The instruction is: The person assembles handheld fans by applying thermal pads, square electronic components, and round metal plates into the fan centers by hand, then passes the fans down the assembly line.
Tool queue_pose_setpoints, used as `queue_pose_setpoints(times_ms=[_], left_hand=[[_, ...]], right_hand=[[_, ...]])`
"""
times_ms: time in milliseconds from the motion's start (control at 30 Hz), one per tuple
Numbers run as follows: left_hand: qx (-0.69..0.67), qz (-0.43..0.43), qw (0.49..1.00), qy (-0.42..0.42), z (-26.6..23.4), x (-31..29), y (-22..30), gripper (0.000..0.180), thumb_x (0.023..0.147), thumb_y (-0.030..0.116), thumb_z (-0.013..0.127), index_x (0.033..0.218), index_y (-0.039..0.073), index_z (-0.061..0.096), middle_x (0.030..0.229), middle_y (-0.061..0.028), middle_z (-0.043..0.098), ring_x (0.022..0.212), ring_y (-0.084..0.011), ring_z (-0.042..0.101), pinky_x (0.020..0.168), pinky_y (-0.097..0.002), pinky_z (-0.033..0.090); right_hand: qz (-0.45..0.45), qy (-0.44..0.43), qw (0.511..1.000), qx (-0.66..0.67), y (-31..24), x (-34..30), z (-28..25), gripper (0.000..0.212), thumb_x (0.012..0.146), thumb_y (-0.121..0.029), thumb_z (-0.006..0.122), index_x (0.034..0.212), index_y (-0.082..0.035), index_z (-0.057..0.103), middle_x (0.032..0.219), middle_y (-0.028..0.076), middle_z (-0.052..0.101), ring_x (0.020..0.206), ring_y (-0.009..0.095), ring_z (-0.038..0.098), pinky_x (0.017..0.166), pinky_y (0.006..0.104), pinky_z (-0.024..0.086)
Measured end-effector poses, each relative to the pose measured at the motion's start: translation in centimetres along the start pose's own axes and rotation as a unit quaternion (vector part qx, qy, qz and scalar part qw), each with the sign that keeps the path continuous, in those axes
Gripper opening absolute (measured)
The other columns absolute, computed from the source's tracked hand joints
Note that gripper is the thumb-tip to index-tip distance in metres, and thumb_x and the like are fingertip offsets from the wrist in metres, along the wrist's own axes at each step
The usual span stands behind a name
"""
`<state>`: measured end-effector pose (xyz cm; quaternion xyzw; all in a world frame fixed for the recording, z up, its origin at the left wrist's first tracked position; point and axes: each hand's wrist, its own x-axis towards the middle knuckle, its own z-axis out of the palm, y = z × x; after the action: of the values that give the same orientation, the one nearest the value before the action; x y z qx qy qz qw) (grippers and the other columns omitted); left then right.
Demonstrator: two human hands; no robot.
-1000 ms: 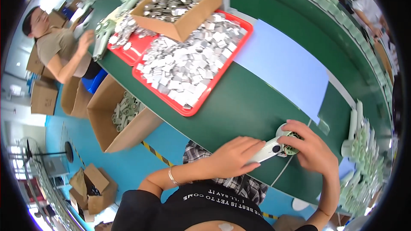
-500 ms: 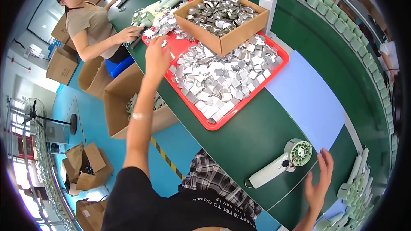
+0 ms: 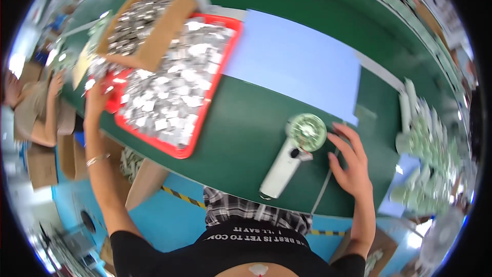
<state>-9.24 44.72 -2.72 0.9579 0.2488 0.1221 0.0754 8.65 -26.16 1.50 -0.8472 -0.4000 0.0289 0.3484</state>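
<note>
A pale green handheld fan body (image 3: 281, 169) lies on the green table before me, its round head (image 3: 307, 132) with the inside exposed. To the right of that head is my right hand (image 3: 352, 166), open, with fingers spread and curved and nothing in them. My left hand (image 3: 96, 100) reaches far left over the red tray (image 3: 185, 152), beside a heap of small silvery star-shaped parts (image 3: 100, 66). Blur hides whether its fingers hold anything. Many small silvery square pieces (image 3: 164, 97) cover most of the tray.
A cardboard box (image 3: 165, 31) full of round metal parts rests on the tray's far side. A blue sheet (image 3: 297, 61) lies beyond the fan. More pale green fan bodies (image 3: 428, 138) are piled at right. A co-worker (image 3: 38, 113) is at far left, near cardboard boxes.
The view has swung to the right, so the tray and co-worker now appear farther left. My left hand stays at the tray by the star-shaped parts; my right hand remains beside the fan.
</note>
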Motion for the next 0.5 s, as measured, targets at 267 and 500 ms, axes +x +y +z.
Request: queue_pose_setpoints(times_ms=[267, 500], left_hand=[[-0.180, -0.096, 0.971, 0.128, -3.3, -4.7, 12.6, 0.025, 0.090, 0.005, 0.066, 0.114, -0.003, 0.066, 0.094, -0.0099, 0.071, 0.086, -0.0137, 0.067, 0.074, -0.0286, 0.051], [-0.672, 0.108, 0.729, -0.069, -1.4, -14.1, 42.4, 0.027, 0.075, -0.012, 0.074, 0.100, -0.003, 0.069, 0.101, -0.0125, 0.064, 0.086, -0.0183, 0.065, 0.076, -0.0297, 0.057]], right_hand=[[-0.031, 0.064, 0.997, -0.001, -0.5, -1.2, -1.0, 0.043, 0.076, 0.011, 0.064, 0.119, 0.002, 0.063, 0.124, 0.020, 0.061, 0.112, 0.036, 0.063, 0.092, 0.0397, 0.052], [-0.034, 0.031, 0.981, 0.187, -4.9, 0.2, -0.8, 0.050, 0.080, 0.000, 0.072, 0.127, 0.006, 0.055, 0.117, 0.020, 0.065, 0.102, 0.031, 0.064, 0.091, 0.0394, 0.051]])
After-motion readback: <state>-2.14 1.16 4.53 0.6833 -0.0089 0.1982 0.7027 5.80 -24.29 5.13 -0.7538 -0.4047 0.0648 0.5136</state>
